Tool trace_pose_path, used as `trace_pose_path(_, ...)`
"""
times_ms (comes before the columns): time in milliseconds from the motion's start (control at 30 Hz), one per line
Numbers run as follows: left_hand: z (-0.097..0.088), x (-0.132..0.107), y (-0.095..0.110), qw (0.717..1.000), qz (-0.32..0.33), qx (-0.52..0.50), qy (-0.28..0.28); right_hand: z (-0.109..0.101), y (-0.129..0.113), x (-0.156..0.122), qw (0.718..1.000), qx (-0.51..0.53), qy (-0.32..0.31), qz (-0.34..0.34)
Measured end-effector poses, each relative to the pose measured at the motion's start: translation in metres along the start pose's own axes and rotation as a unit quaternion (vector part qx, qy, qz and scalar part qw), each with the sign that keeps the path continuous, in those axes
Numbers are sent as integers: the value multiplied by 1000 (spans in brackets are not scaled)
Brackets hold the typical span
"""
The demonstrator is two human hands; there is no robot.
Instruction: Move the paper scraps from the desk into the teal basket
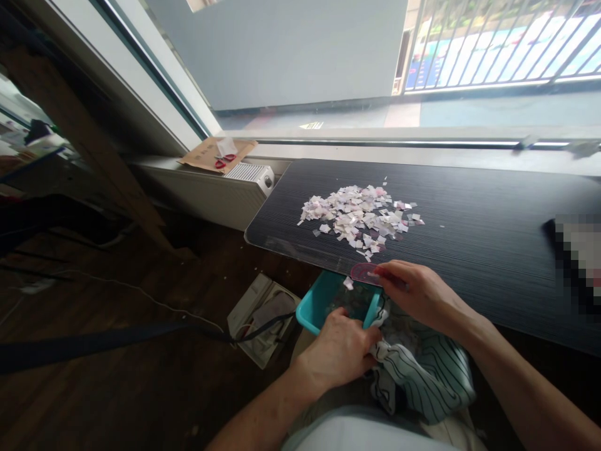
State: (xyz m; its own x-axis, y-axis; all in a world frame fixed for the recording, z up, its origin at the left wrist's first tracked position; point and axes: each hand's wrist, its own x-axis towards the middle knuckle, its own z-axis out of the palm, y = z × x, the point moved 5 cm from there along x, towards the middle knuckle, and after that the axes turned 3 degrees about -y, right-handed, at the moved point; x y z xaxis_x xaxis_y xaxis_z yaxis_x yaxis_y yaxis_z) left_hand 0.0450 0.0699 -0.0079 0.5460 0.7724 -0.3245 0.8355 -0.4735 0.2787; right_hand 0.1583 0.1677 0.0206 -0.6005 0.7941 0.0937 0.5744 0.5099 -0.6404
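A teal plastic bin (310,313) is below the table's front edge, with small pieces visible inside. My left hand (340,344) is closed on the bin's near rim. My right hand (416,288) pinches a pink see-through flat plastic piece (362,274) at the table edge, just above the bin; its exact kind is unclear. A small white scrap (348,283) is beside the pink piece, over the bin's opening. A loose heap of small pale square scraps (354,213) lies on the dark table (469,225). Striped cloth (422,376) lies under my right arm.
Left of the table, red-handled scissors (225,161) rest on a brown envelope (197,158) by a white radiator (251,175). An open pale box (260,313) and a cable (150,297) are on the floor. A pixelated object (577,250) is at the table's right.
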Motion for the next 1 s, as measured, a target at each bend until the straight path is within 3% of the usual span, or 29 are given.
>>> trace_pose_path(200,0,-2,-1,1000,-4,4,13,-14,17,-2,993,-43,102,51)
trace_pose_path(367,0,-5,-2,1000,-12,-6,19,-15,20,-4,994,-51,80,52)
trace_pose_path(567,2,-5,-4,999,-15,-12,28,-16,16,10,991,-58,113,46)
trace_pose_path(700,4,-7,-7,999,-20,-12,35,-14,16,14,992,-79,90,47)
trace_pose_path(1000,8,-12,-15,999,-33,-29,29,-20,20,-6,984,-58,117,125)
